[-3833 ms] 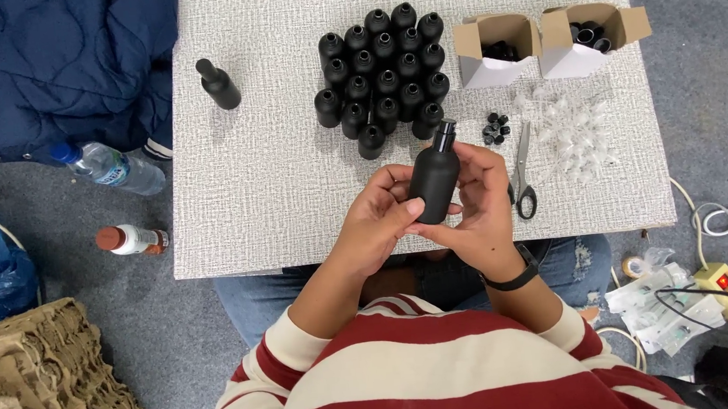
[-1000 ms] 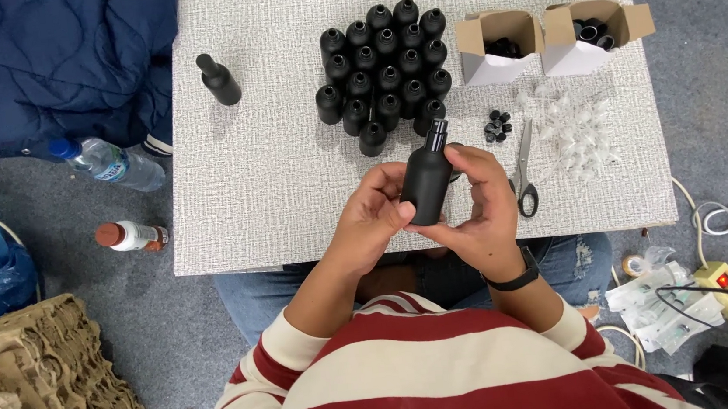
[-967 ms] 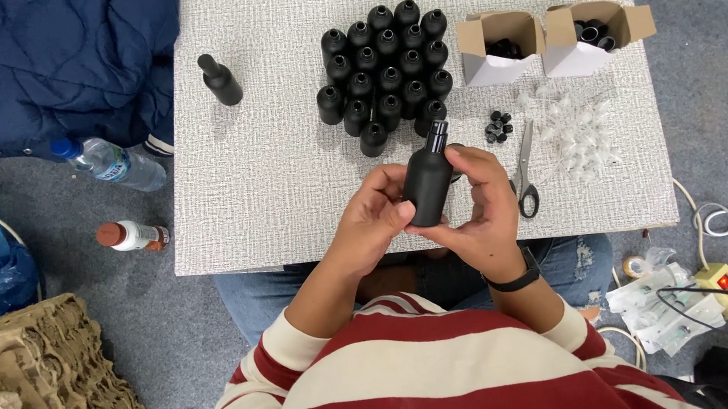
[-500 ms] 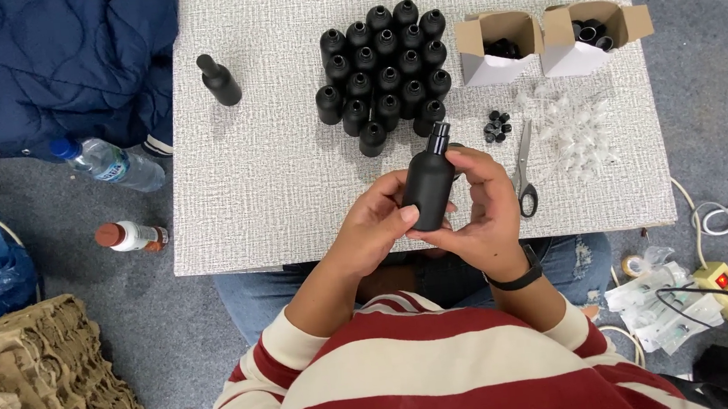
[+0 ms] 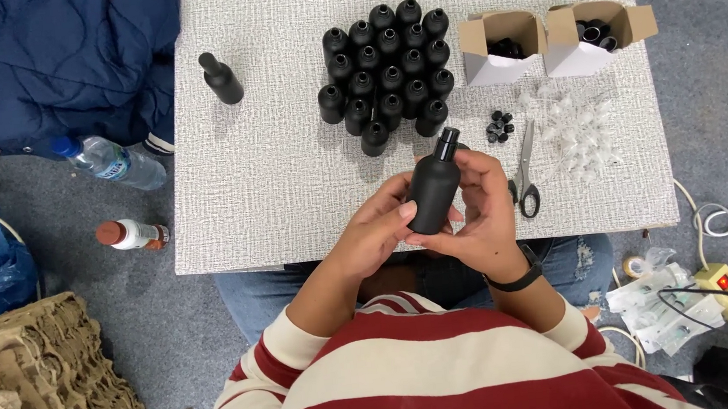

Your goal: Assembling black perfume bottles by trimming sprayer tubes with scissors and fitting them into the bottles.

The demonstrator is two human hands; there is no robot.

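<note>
Both hands hold one matte black bottle (image 5: 434, 188) with a pump top above the near edge of the grey textured table (image 5: 274, 177). My left hand (image 5: 379, 229) cups its lower body from the left. My right hand (image 5: 479, 212) wraps its right side, fingers near the neck. Behind the bottle stands a tight cluster of several capless black bottles (image 5: 387, 71). One finished black bottle (image 5: 221, 78) stands alone at the far left of the table.
Two small open cardboard boxes (image 5: 499, 48) (image 5: 591, 35) hold black parts at the back right. Loose black caps (image 5: 500, 127), scissors (image 5: 525, 173) and a heap of clear plastic pieces (image 5: 581, 128) lie to the right. A dark blue jacket (image 5: 44, 57) and plastic drink bottles (image 5: 110, 161) are on the floor left.
The held bottle has shifted only slightly in my hands, and my fingers have adjusted around it. Everything on the table stays put.
</note>
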